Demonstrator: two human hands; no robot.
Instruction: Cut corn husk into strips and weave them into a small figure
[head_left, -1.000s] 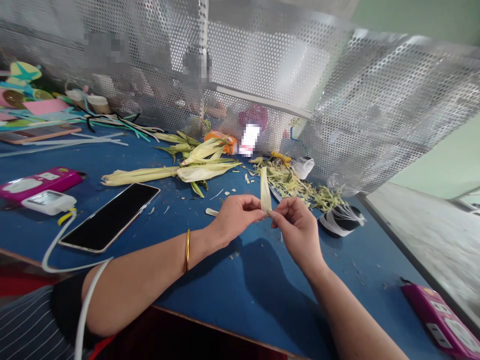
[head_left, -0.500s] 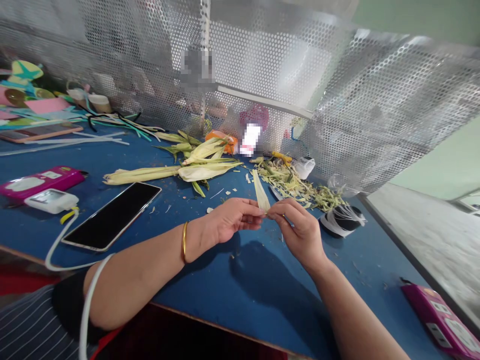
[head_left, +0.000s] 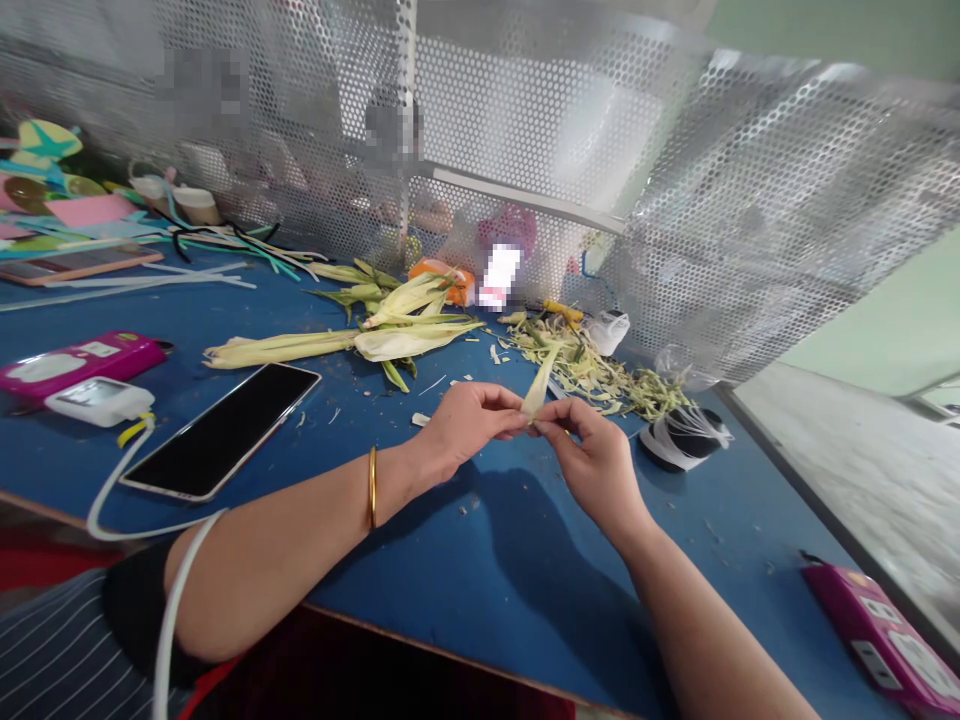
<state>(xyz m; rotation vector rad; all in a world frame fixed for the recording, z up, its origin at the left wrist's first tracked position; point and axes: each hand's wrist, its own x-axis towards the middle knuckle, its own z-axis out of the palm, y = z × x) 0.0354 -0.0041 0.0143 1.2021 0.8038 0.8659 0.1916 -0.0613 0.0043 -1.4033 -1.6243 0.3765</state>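
Note:
Between my two hands a pale strip of corn husk (head_left: 541,382) stands up, pinched at its lower end. My left hand (head_left: 474,425), with a gold bangle at the wrist, grips the husk's base between thumb and fingers. Close against it, my right hand (head_left: 592,455) pinches the same end from the other side. Both are held above the blue table (head_left: 450,590). Beyond my left hand lies a bundle of corn husks (head_left: 416,330). A heap of shredded husk scraps (head_left: 577,360) spreads behind my right hand.
A black phone (head_left: 225,430) and a magenta power strip (head_left: 105,360) lie to the left. A black spool of white string (head_left: 679,440) stands at the right, with another magenta power strip (head_left: 885,640) nearer. A perforated metal screen (head_left: 525,110) runs along the back.
The husk strip has tipped from leaning left to leaning right. My left hand's fingers have curled in, and its hand has risen slightly beside the right one.

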